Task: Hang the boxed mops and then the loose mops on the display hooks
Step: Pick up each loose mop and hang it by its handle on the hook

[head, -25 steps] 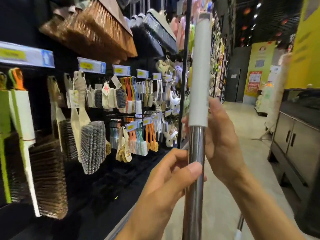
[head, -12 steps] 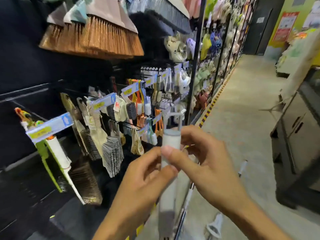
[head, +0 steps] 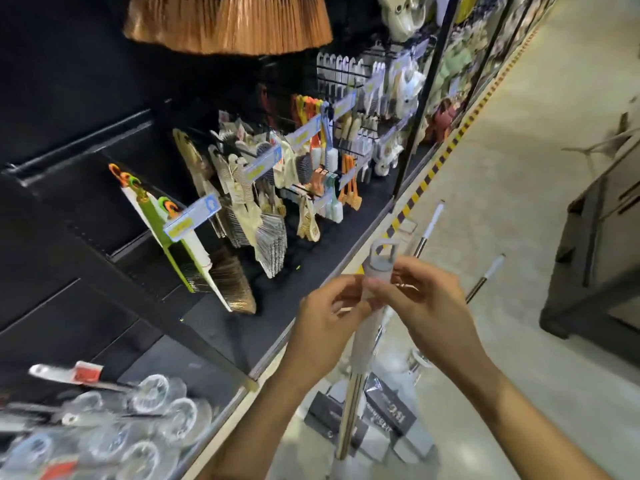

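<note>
A loose mop's handle (head: 363, 337) stands upright in front of me, white-grey foam grip above, metal shaft below, with a grey hanging loop (head: 382, 252) at its top. My left hand (head: 329, 313) pinches the grip just under the cap. My right hand (head: 420, 306) holds it from the other side, fingertips meeting the left hand's. Boxed mops (head: 384, 420) in dark packaging lie on the floor beneath. Two more loose mop handles (head: 429, 226) (head: 486, 275) lean or lie on the floor further down the aisle.
A black display wall (head: 86, 126) on the left carries hooks with brushes (head: 270, 233), price tags (head: 194, 216) and hanging brooms (head: 228, 22). Round clear packaged items (head: 138, 434) fill the low shelf at bottom left. A dark cabinet (head: 595, 271) stands right of the aisle floor.
The view has tilted downward and the handle's top has come down from high up to hand level. Both hands have shifted from the shaft up to the grip's top end.
</note>
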